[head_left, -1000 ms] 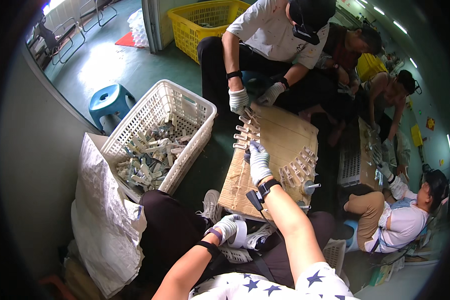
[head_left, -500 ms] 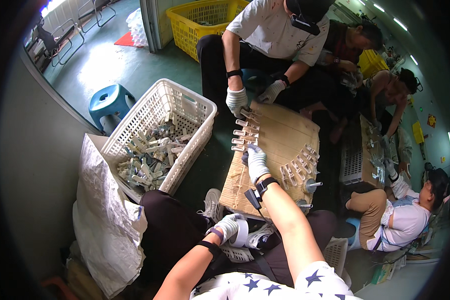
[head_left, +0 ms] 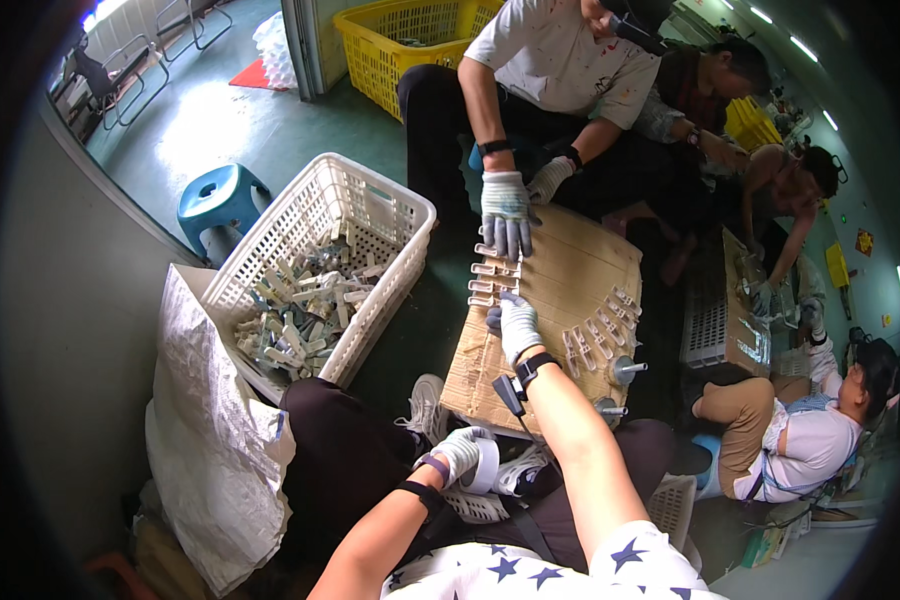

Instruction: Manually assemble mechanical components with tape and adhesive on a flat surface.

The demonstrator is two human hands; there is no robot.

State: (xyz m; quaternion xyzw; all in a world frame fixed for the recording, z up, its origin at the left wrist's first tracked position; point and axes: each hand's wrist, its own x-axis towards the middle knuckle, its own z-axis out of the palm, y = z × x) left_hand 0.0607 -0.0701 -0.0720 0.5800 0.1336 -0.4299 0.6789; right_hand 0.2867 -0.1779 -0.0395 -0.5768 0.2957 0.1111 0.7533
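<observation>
My right hand (head_left: 516, 326), in a white glove, lies on the near left edge of a brown cardboard sheet (head_left: 570, 262), fingertips at a column of small white plastic pieces (head_left: 484, 283). My left hand (head_left: 454, 453), also gloved, is down at my lap, closed on a white tape roll (head_left: 483, 466). A co-worker's gloved hand (head_left: 506, 214) presses the far end of the same column. A second row of white pieces (head_left: 596, 334) runs along the sheet's right side.
A white slatted basket (head_left: 372, 212) of loose pale parts stands to the left, with a white sack (head_left: 208, 440) below it and a blue stool (head_left: 216, 200) beyond. A yellow crate (head_left: 402, 42) stands at the back. Other people sit working at the right.
The co-worker's gloved hand has shifted slightly toward me along the column of pieces. My own hands have hardly moved.
</observation>
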